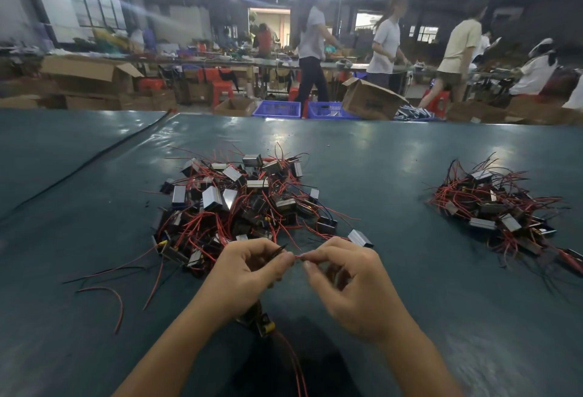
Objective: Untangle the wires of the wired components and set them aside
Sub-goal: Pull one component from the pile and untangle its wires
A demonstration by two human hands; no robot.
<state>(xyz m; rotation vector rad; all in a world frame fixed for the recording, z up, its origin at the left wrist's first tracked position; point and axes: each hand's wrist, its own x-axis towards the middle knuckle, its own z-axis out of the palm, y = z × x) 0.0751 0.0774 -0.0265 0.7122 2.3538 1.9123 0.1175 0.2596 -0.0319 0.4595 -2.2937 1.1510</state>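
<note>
Green worktable — tangled pile at 12 o'clock; left hand and right hand pinch one red wire — hard tugging could snap it.

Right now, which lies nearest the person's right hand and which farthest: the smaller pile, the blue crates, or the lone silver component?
1. Lone silver component, just beyond the right hand.
2. Smaller pile, off to the right on the table.
3. Blue crates, past the table's far edge.
</note>
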